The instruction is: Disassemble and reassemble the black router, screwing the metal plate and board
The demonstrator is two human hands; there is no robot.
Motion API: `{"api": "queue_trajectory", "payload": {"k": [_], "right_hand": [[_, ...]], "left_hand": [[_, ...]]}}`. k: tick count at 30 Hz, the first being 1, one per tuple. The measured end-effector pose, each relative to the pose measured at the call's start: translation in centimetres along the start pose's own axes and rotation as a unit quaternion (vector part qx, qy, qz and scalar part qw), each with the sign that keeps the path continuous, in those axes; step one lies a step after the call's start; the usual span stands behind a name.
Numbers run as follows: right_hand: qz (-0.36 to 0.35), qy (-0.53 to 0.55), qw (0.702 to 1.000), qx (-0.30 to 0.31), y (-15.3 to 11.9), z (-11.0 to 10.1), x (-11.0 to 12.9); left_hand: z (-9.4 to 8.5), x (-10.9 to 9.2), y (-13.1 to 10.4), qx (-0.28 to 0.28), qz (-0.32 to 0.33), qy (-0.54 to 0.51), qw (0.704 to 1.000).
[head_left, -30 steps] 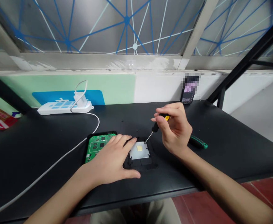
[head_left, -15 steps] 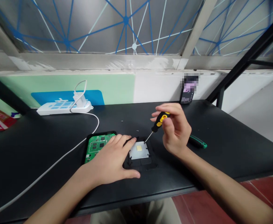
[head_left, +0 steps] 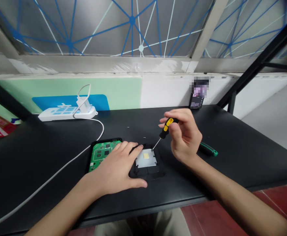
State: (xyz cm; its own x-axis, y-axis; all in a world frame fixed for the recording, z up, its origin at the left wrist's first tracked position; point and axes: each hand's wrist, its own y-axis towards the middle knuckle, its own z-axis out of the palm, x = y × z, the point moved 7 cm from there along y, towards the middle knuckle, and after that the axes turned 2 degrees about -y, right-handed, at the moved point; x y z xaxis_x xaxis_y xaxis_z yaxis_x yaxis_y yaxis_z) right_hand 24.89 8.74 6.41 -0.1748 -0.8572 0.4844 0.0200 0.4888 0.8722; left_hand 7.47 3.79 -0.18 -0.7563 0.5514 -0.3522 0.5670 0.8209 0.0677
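Observation:
My right hand is closed round the black and yellow handle of a screwdriver. The slanted shaft meets the top right corner of a silver metal plate, which has a small cream square pad on it. That plate sits in a black plastic housing lying on the table. My left hand rests flat with fingers and thumb spread, its fingertips on the housing's left side. Beneath its wrist and palm, a green circuit board in a black casing is partly hidden.
Two tiny screws lie behind the housing. A green and black tool handle is partly behind my right wrist. A phone leans on the wall. From the white power strip, a white cable runs across the table's left.
The screwdriver handle has turned slightly in my right fingers, and its yellow patches sit differently. My left hand and the housing stay in place.

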Motion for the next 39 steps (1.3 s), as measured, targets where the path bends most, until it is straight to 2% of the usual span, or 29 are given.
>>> {"api": "queue_trajectory", "payload": {"k": [4, 9, 14, 20, 27, 33, 39], "right_hand": [[0.003, -0.034, 0.999, -0.005, 0.05, -0.13, -0.08], [0.036, 0.022, 0.999, 0.016, -0.04, 0.25, -0.24], [0.024, 0.024, 0.999, 0.028, 0.04, 0.47, -0.44], [0.018, -0.012, 1.0, 0.008, 0.06, 0.32, -0.62], [0.061, 0.049, 0.997, 0.029, -0.17, 0.62, -0.86], [0.005, -0.031, 0.999, 0.016, 0.28, -0.03, -0.16], [0.053, 0.025, 0.998, 0.021, -0.03, 0.29, -0.48]], "left_hand": [[0.03, -0.04, 0.07, 0.006, -0.002, 0.009, 1.0], [0.17, 0.02, 0.04, 0.016, -0.005, 0.011, 1.0], [0.06, -0.03, -0.01, 0.01, -0.001, 0.013, 1.0], [0.04, -0.11, 0.04, 0.013, -0.004, 0.012, 1.0], [0.07, 0.03, 0.01, 0.01, -0.003, 0.006, 1.0], [0.04, -0.15, 0.1, 0.013, -0.005, 0.01, 1.0], [0.11, -0.04, 0.05, 0.012, -0.005, 0.009, 1.0]]}}
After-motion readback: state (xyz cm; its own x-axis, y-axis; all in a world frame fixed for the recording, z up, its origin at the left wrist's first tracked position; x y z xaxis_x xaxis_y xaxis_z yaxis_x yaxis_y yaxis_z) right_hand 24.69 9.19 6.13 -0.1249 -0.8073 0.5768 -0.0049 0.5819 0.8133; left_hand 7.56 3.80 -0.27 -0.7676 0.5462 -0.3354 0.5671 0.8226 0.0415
